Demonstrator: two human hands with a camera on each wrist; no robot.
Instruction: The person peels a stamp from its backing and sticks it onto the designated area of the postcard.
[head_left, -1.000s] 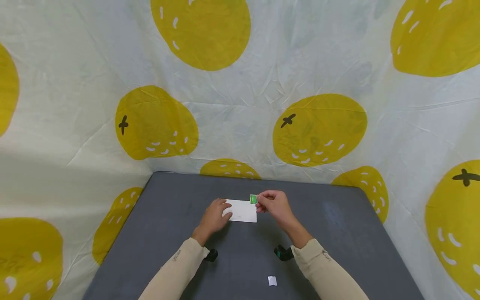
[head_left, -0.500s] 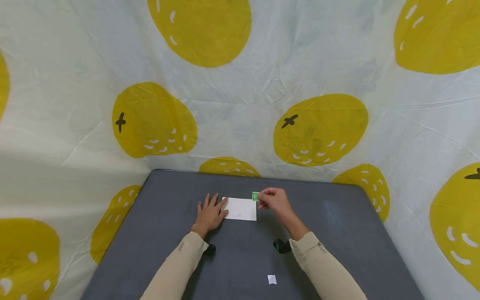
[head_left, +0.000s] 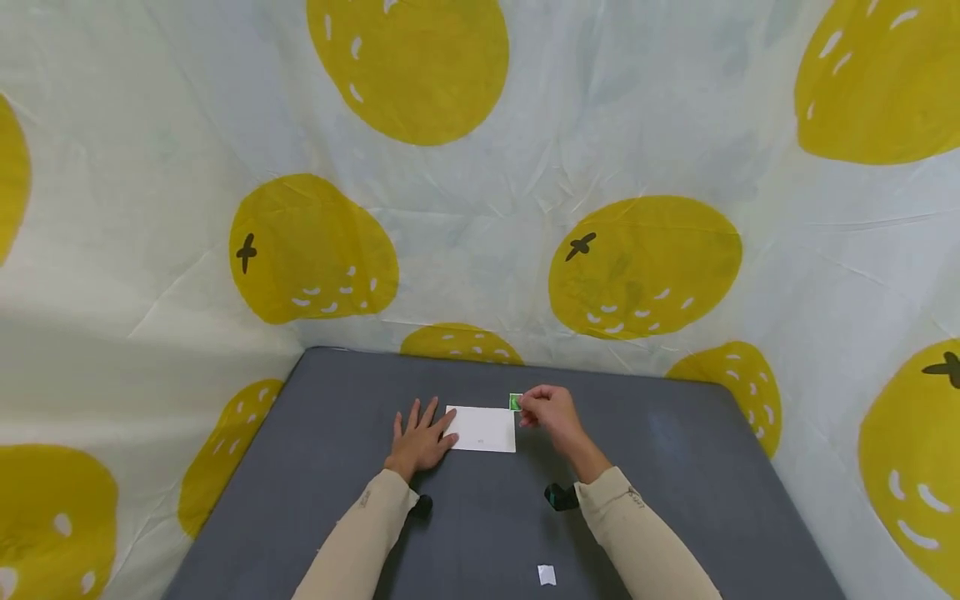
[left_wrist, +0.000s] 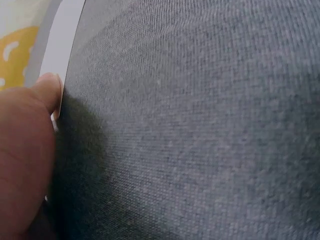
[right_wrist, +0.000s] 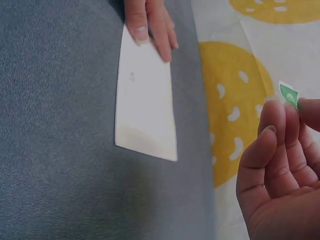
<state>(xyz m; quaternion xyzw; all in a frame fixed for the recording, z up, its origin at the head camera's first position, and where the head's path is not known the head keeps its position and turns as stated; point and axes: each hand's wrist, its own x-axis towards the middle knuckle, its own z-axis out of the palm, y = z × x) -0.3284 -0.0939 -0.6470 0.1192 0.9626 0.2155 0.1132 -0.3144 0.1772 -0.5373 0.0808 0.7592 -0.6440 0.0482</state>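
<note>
A white envelope or card (head_left: 483, 430) lies flat on the dark grey table, a small faint mark near its lower edge. My left hand (head_left: 418, 443) rests at its left end with fingers spread; the thumb and index finger touch the paper. In the left wrist view that thumb (left_wrist: 49, 90) lies on the paper's edge. My right hand (head_left: 555, 417) pinches a small green stamp (head_left: 515, 402) with a white border, raised near the envelope's top right corner. The right wrist view shows the stamp (right_wrist: 290, 95) between thumb and fingertips, apart from the envelope (right_wrist: 145, 105).
A small white paper square (head_left: 547, 575) lies near the table's front, between the forearms. The grey table (head_left: 360, 400) ends at a white curtain (head_left: 465, 250) printed with yellow fruit, behind and at both sides. Dark devices sit under both wrists.
My left hand has slid a little left and its fingers have spread out. The right hand, holding the stamp, has shifted slightly right relative to the envelope's corner.
</note>
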